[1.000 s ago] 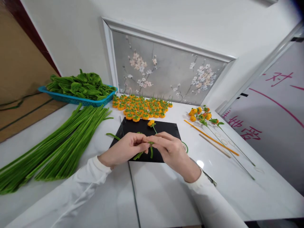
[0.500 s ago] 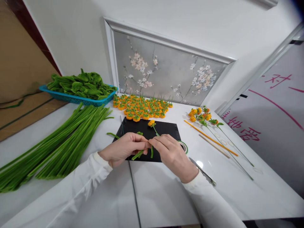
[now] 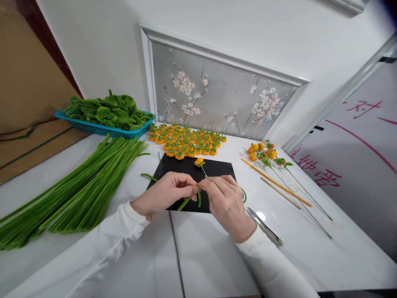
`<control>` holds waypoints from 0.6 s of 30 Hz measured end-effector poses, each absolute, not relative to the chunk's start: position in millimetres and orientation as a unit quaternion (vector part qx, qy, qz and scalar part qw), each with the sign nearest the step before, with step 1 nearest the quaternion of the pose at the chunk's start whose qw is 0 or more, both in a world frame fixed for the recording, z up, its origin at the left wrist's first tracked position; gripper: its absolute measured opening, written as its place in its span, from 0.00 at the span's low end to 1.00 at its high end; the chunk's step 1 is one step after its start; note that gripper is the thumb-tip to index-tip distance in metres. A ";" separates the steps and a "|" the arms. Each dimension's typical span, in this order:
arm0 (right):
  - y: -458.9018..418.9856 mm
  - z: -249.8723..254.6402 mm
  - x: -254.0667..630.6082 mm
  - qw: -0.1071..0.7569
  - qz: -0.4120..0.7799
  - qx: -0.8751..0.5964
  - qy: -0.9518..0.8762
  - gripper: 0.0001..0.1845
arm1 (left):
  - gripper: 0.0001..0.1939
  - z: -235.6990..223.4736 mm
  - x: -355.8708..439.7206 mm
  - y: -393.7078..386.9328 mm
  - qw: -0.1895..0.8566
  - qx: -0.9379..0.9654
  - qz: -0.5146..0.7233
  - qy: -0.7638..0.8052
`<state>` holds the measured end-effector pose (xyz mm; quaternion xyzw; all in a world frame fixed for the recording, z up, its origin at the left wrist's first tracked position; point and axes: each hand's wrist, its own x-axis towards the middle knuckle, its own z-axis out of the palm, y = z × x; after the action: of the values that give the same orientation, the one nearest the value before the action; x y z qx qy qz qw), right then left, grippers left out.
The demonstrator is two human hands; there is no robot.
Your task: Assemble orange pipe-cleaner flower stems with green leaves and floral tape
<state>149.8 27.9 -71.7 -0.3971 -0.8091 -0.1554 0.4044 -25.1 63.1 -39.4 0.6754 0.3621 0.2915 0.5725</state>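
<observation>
My left hand [image 3: 169, 191] and my right hand [image 3: 226, 203] meet fingertip to fingertip over a black mat [image 3: 218, 163]. Both are closed in a pinch on a small green pipe cleaner [image 3: 199, 199], whose short end points down below the fingers; the rest of it is hidden. Another green pipe-cleaner piece [image 3: 184, 204] shows under my left fingers. Just beyond my hands, an orange flower [image 3: 199, 162] on a green stem lies on the mat, its lower stem covered by my right hand. A green tape roll [image 3: 245, 195] is mostly hidden behind that hand.
Long green pipe cleaners [image 3: 93, 190] lie at left, below a blue tray [image 3: 130, 133] of green leaf shapes. Several orange flower heads [image 3: 186, 142] stand in rows behind the mat. Scissors [image 3: 265, 227], an orange pipe cleaner [image 3: 276, 182] and stemmed flowers [image 3: 262, 153] lie at right.
My right hand has turned and shifted slightly, its fingertips now pinching at the left fingertips. More of the scissors shows beside my right wrist. The view has tilted a little.
</observation>
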 end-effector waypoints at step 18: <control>27.1 -63.5 154.6 0.281 -0.197 -0.406 -0.847 0.10 | 0.09 -53.6 -23.8 64.0 0.358 0.752 0.344 0.434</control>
<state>154.6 27.1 -63.5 -0.4061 -0.8471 -0.1971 0.2805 -23.8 64.0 -53.6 0.7518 0.4341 0.3441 0.3579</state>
